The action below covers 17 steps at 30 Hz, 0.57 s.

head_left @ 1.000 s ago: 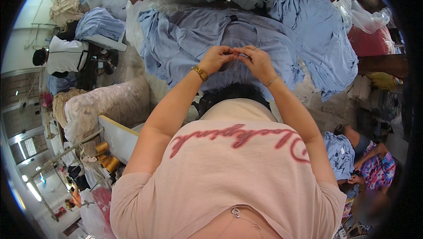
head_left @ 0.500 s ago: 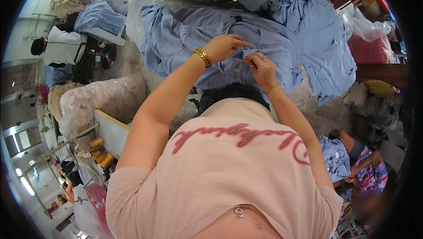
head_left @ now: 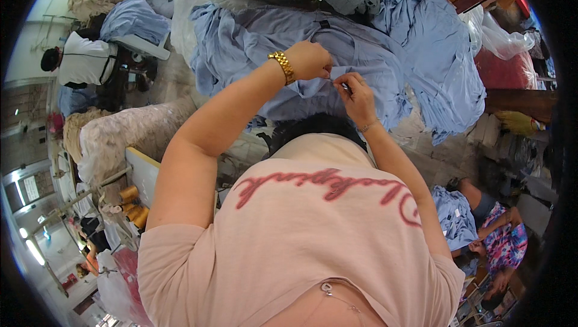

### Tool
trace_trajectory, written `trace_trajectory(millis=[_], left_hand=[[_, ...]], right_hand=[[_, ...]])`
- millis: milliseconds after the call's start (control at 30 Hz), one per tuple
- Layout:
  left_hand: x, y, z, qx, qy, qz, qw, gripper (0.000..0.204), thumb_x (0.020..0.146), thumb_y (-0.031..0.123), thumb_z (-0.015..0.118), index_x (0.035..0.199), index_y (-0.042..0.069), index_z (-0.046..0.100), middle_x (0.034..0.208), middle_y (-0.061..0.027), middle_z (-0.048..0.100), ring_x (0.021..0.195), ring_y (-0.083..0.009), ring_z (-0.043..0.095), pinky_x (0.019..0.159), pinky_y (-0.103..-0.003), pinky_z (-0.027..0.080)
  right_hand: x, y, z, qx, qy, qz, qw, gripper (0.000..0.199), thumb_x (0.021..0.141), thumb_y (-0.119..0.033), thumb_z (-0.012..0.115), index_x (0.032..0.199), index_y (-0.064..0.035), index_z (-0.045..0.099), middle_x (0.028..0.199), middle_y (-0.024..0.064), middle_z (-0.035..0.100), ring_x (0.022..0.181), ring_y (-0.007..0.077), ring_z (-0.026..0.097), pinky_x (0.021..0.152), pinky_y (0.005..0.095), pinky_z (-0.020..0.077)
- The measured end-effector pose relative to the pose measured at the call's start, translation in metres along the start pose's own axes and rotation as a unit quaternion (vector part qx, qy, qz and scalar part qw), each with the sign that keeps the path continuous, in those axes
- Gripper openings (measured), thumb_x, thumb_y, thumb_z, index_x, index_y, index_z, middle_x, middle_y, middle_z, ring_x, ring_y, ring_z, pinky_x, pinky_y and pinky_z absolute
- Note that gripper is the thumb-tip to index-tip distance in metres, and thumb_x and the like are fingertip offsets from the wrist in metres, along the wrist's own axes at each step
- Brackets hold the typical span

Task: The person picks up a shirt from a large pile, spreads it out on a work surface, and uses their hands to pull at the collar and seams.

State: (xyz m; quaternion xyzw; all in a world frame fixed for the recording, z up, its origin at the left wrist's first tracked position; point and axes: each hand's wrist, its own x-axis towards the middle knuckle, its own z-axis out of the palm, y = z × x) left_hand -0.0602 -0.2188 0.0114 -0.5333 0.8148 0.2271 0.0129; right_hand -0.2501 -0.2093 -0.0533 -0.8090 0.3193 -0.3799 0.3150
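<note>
Her hands have drifted a little apart since a moment ago, when they met at one spot on the blue shirt [head_left: 337, 56]; now something thin, perhaps a thread, seems stretched between them, though it is too small to be sure. The left hand [head_left: 308, 61], gold watch [head_left: 282, 67] at the wrist, is closed in a pinch on the cloth. The right hand [head_left: 356, 93] pinches just beside it, fingers bunched. The shirt lies spread on the heaped table [head_left: 518, 101] before her.
</note>
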Motion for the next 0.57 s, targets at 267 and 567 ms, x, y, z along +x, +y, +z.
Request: trace_trajectory(millis=[267,567], left_hand=[[0.009,-0.010,0.001,-0.328,-0.083,-0.130,0.932,0.024,0.073,0.026,0.064,0.079,0.003,0.068,0.073,-0.0038,0.065,0.066,-0.0134,0.057,0.062,-0.027,0.045],[-0.014,-0.008,0.036,-0.520,0.012,-0.217,0.826,0.022,0.077,0.027,0.063,0.083,0.007,0.068,0.073,0.0006,0.062,0.068,-0.0077,0.050,0.066,-0.020,0.039]], right_hand=[[0.005,-0.006,-0.001,0.045,-0.051,0.038,0.997,0.007,0.078,-0.007,0.060,0.082,-0.0025,0.056,0.081,0.0102,0.055,0.070,0.0252,0.057,0.060,0.0310,0.0456],[0.025,-0.004,-0.010,0.078,-0.127,0.056,0.987,0.014,0.079,-0.012,0.060,0.089,-0.0027,0.056,0.085,0.0125,0.055,0.075,0.0275,0.057,0.065,0.0334,0.0452]])
